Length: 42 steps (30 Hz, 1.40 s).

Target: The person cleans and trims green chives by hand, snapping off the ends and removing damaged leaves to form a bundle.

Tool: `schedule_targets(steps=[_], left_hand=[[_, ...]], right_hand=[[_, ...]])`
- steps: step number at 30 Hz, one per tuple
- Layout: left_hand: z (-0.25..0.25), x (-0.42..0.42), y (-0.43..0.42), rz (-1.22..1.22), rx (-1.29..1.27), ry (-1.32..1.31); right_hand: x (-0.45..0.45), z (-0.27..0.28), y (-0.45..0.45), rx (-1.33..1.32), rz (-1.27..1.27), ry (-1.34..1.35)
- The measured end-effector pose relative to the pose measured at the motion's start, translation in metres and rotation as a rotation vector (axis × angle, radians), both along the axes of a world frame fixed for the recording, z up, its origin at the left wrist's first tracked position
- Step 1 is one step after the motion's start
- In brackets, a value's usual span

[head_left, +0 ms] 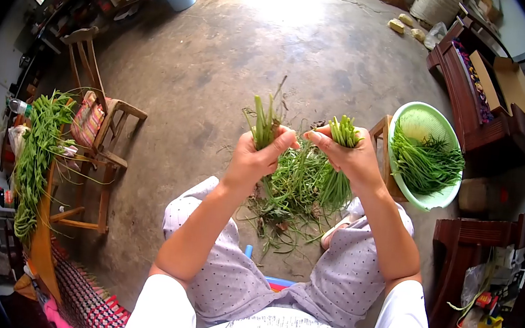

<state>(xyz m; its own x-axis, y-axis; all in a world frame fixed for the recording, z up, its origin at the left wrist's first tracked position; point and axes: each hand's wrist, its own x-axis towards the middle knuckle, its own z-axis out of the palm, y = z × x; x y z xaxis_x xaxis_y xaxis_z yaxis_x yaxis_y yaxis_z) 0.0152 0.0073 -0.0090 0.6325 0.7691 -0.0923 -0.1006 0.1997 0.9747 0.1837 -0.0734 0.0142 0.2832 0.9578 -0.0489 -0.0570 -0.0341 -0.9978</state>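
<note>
Fingers (264,159) wrapped round greens (344,133) on both sides

On the floor (177,123) I see a heap (296,174), loose and likely light, apt to tangle. The right hand (357,160) grasps the fuller bunch (335,188) near its stem ends, where I'd hold: stems probably crisp, leaves soft, easily bruised. The left hand (255,157) grips a thinner bunch (263,129); I'd squeeze gently.

A loose green bunch (262,127) stands upright in the left grip (261,155), a thicker bunch (345,133) in the right grip (354,157).

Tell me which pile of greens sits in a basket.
The rightmost pile, in the pale green basket; the middle pile lies on the floor, the leftmost pile beside the chair.
</note>
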Motion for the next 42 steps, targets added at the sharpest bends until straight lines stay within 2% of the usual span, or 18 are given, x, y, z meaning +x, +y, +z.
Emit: schedule_targets(steps=[2, 3, 5, 7, 9, 11, 13, 15, 17, 19, 24, 26, 27, 29, 32, 36, 38, 42], left_hand=[[0.001, -0.003, 0.007, -0.03, -0.247, -0.183], [0.0, -0.007, 0.012, -0.034, -0.247, -0.182], [-0.003, -0.014, 0.022, -0.001, -0.155, -0.223], [0.002, -0.012, 0.025, 0.147, -0.18, -0.181], [0.001, -0.009, 0.028, 0.496, 0.042, 0.044], [-0.005, -0.017, 0.03, 0.492, 0.123, 0.022], [-0.004, -0.021, 0.028, 0.387, 0.225, 0.163], [-0.001, -0.016, 0.02, 0.365, 0.191, 0.174], [0.002, -0.012, 0.013, 0.067, -0.014, 0.149], [0.001, -0.008, 0.007, -0.105, -0.156, 0.085], [-0.001, 0.0, -0.004, -0.061, -0.102, 0.047], [-0.002, 0.0, -0.004, -0.052, -0.011, 0.04], [-0.002, 0.0, -0.003, -0.044, 0.081, 0.034], [-0.001, 0.0, -0.004, -0.053, 0.074, 0.023], [0.002, -0.001, -0.005, -0.069, 0.067, 0.023], [0.0, -0.003, -0.004, -0.092, 0.049, 0.047], [0.006, -0.007, -0.004, -0.109, -0.027, 0.061], [0.001, -0.005, -0.004, -0.124, -0.119, 0.06]], right_hand=[[0.002, 0.001, 0.0, -0.05, -0.04, -0.01], [0.002, 0.001, -0.001, -0.049, -0.043, -0.01], [0.003, 0.003, -0.001, -0.057, -0.069, 0.019], [0.005, 0.002, -0.001, -0.066, -0.062, 0.054], [0.008, 0.001, -0.002, -0.074, -0.053, 0.089], [0.009, 0.0, -0.002, -0.097, -0.021, 0.148], [0.008, 0.001, -0.001, -0.08, -0.003, 0.159], [0.007, 0.001, -0.002, -0.068, 0.013, 0.172], [0.005, 0.001, -0.002, -0.073, 0.029, 0.149], [0.0, 0.001, -0.001, -0.074, 0.041, 0.148], [-0.003, -0.005, 0.0, -0.075, 0.081, 0.101], [-0.007, -0.018, 0.005, 0.189, 0.003, -0.131], [-0.006, -0.018, 0.004, 0.189, 0.003, -0.132], [-0.001, -0.015, 0.002, 0.162, 0.049, -0.305], [0.0, -0.011, 0.0, 0.124, 0.031, -0.367], [0.007, 0.002, -0.004, 0.058, 0.004, -0.402], [0.016, 0.007, -0.004, 0.028, -0.101, -0.298], [0.013, 0.014, -0.006, 0.082, -0.026, -0.225]])
